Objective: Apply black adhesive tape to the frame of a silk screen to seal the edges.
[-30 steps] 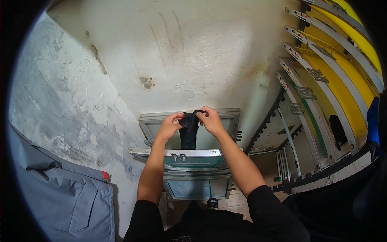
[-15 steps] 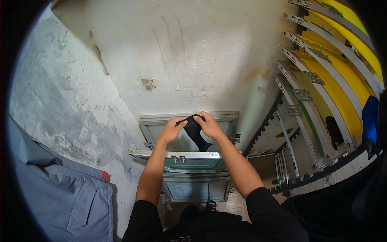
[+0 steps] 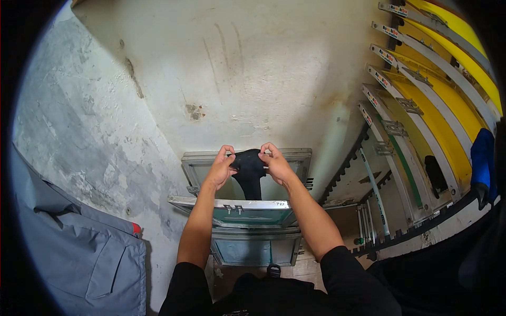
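My left hand (image 3: pixel 223 167) and my right hand (image 3: pixel 275 164) are raised in front of me. Between them hangs a black sock (image 3: pixel 247 171), pinched at either side of its top edge and spread wide. Its narrower lower part drops straight down, and the end passes out of sight behind a metal-edged frame (image 3: pixel 247 204). The thumb and fingertips of each hand press together on the cloth.
Several silver-edged frames stand below my hands, including a rear frame (image 3: pixel 192 156) against the wall and a lower frame (image 3: pixel 242 252). A rack of yellow screen frames (image 3: pixel 421 95) fills the right side. A blue cloth item (image 3: pixel 482 158) hangs there. A grey garment (image 3: pixel 100 253) hangs at left.
Both hands have shifted grip to the upper sides of the sock, which now spreads wider. Its lower end, bent to the right before, now hangs straight.
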`<state>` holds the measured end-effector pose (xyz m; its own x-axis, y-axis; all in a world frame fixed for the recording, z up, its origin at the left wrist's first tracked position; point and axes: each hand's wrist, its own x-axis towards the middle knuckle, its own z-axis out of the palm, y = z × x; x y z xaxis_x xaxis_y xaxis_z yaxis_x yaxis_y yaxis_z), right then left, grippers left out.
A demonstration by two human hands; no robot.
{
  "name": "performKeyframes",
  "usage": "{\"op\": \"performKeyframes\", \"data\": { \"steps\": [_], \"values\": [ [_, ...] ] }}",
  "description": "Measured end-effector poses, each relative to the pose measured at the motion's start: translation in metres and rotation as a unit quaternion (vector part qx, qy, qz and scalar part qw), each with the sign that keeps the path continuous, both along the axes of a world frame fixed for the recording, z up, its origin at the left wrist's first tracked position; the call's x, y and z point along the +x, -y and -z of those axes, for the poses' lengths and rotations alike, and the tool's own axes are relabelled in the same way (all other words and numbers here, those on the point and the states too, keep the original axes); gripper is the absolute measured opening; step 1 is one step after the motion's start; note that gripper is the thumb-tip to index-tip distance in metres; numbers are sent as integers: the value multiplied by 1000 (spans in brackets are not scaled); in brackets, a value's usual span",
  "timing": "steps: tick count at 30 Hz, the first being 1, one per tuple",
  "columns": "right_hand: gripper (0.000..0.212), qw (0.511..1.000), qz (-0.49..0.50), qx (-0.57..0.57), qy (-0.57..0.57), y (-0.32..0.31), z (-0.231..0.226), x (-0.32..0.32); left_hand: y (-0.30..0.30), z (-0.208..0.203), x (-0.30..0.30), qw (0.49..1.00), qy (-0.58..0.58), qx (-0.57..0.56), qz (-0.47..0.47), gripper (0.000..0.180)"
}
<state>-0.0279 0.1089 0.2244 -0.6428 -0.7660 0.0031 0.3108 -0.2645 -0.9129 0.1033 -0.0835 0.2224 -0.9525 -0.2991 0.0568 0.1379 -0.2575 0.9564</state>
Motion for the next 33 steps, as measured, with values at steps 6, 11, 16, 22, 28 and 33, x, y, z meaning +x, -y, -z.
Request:
{"op": "performKeyframes", "data": {
  "steps": [6,11,16,22,28,33],
  "values": [
    [29,999,-37,8,-28,2,5,-8,-5,-2,1,999,22,-17,31,15],
    [36,990,-33,7,-134,10,15,-12,-9,2,-7,983,-51,-177,9,33],
    [22,951,40,124,-282,18,30,-17,-2,11,-13,916,117,-371,-100,14],
    [8,888,157,68,-426,26,33,-20,1,13,-17,677,-142,-647,-321,12],
    [9,991,24,45,-126,20,18,-18,-13,-5,-14,968,-64,-206,-125,7],
    [15,992,3,24,-125,16,10,-19,-11,-11,-13,980,-27,-169,-105,16]
  ]
}}
